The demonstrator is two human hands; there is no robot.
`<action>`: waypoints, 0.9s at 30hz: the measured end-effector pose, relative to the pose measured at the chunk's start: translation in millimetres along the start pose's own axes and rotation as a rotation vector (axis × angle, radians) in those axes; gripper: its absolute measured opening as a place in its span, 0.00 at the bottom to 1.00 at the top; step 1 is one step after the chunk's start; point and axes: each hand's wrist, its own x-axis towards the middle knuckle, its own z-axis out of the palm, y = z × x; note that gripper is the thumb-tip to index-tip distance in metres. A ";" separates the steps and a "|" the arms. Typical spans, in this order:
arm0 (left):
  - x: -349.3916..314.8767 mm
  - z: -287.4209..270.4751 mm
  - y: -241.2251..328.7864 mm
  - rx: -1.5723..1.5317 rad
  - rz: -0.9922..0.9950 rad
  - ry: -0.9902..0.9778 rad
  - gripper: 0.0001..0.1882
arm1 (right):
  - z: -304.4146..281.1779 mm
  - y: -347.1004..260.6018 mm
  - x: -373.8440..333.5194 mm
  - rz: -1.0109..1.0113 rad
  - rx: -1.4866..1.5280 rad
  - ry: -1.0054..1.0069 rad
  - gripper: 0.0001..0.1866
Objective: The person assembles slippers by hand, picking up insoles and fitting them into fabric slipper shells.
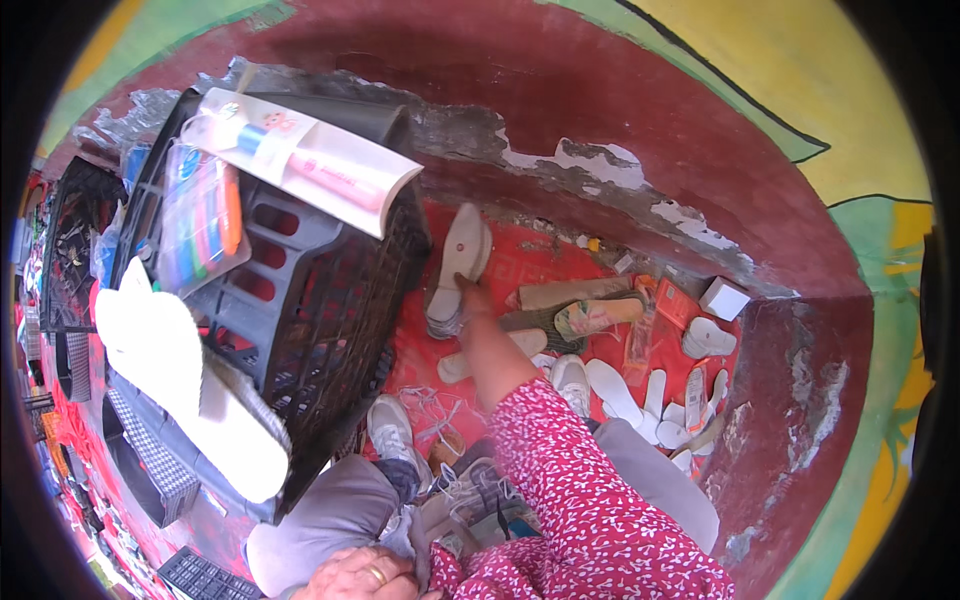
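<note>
Gripping a bundle of long, off-white, foot-shaped insoles [464, 240], the right hand [468, 293] reaches out over a red floor covering [540, 262], its thumb lying across the upper face. The bundle stands tilted on end just beside a large black plastic crate [290, 240] with slotted sides. A crimson sleeve with a small white print [590, 480] covers most of that arm. The left hand [362, 576], with a gold-coloured ring on one finger, rests at the person's lap, well apart from the right; its fingertips are partly hidden, so whether it holds anything cannot be told.

Over the crate lie a curved white card package with a pink-and-blue stick-shaped item [300, 162], a clear pouch of brightly coloured pens [205, 220] and, nearer the person, bright white insoles [190, 375].

Right of the gripped bundle, a flower-patterned insole [600, 317] lies near other beige and grey ones. Beyond it are an orange-red box [677, 303] and a small white box [724, 298]. Loose thin white insoles [615, 393] spread below these. One white lace-up shoe [390, 428] sits beside the crate; another pale shoe [570, 382] is near the right forearm.
</note>
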 end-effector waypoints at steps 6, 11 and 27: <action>-19.6 24.9 -4.6 0.051 0.181 0.091 0.12 | -85.8 -67.2 -84.4 0.209 0.492 -0.420 0.16; -36.6 34.5 4.1 0.129 0.204 0.186 0.16 | -85.1 -144.6 -189.6 0.042 0.625 -0.638 0.22; -38.9 58.3 -6.8 0.318 -0.001 0.082 0.18 | 29.1 -280.8 -387.6 -0.234 0.607 -1.496 0.26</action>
